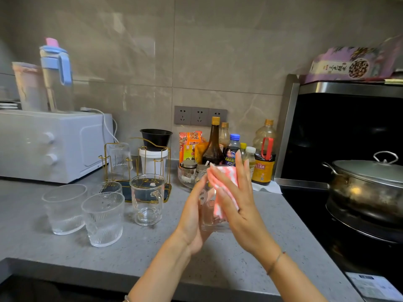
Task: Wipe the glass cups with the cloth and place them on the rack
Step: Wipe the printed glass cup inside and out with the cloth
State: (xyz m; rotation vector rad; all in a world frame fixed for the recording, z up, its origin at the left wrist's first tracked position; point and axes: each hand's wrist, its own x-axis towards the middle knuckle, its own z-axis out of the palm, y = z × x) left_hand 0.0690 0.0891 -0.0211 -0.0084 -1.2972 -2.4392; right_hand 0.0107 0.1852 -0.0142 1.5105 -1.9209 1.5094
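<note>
My left hand (pixel 193 216) holds a clear glass cup (pixel 210 211) with a small printed label above the grey counter. My right hand (pixel 234 201) presses a pink and white cloth (pixel 222 188) flat against the cup's right side, fingers straight. A gold wire rack (pixel 139 171) stands behind on the left, with one ribbed glass (pixel 120 160) upside down on it. In front of the rack stand a glass mug with a handle (pixel 148 199) and three ribbed glasses: one (pixel 64 208) at the left, one (pixel 103 219) in front, one (pixel 111 188) behind.
A white oven (pixel 48 147) stands at the back left with a blue-lidded bottle (pixel 56 77) on top. Sauce bottles (pixel 239 147) and jars crowd the back wall. A lidded steel pot (pixel 368 184) sits on the black stove at the right.
</note>
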